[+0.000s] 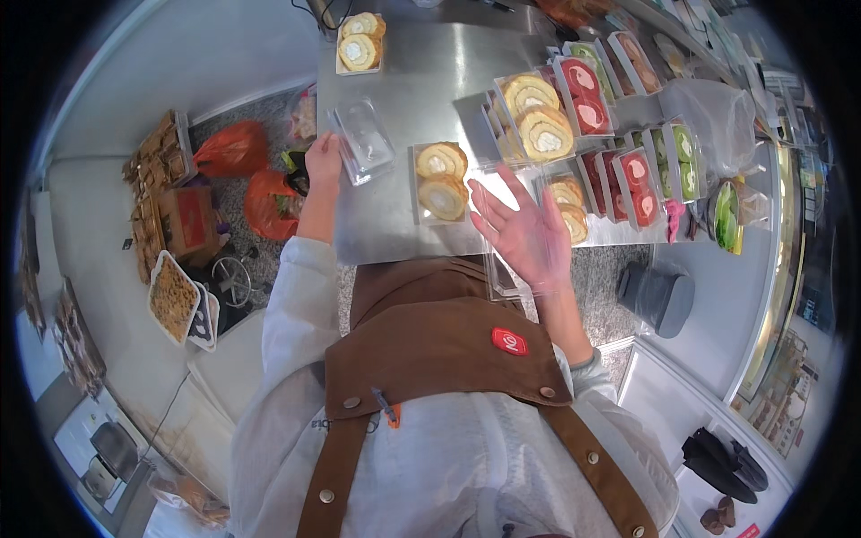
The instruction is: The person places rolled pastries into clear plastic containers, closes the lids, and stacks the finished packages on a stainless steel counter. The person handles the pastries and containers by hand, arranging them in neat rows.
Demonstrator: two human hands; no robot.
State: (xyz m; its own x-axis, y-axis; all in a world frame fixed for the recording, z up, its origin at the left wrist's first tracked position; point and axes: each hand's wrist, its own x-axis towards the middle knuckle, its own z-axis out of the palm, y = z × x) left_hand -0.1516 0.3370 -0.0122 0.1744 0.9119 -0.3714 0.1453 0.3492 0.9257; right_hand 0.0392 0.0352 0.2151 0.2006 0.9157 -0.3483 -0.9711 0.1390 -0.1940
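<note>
At the steel table's left edge, my left hand (324, 158) grips the side of a clear plastic lid (364, 140), its fingers closed on the rim. My right hand (526, 232) is palm up with the fingers spread, over the table's near edge; clear plastic lids (503, 277) lie against it and partly in front of it, and whether it grips them I cannot tell. Between the hands sits a white tray with two cream cake roll slices (442, 181), uncovered. Another tray of yellow roll slices (566, 208) is just right of my right hand.
A tray of roll slices (361, 44) stands at the far left. Packed yellow (538, 118), red (584, 95) and green roll slices (683, 161) crowd the right side, beside a clear plastic bag (709, 121). Red plastic bags (232, 148) lie on the floor at left.
</note>
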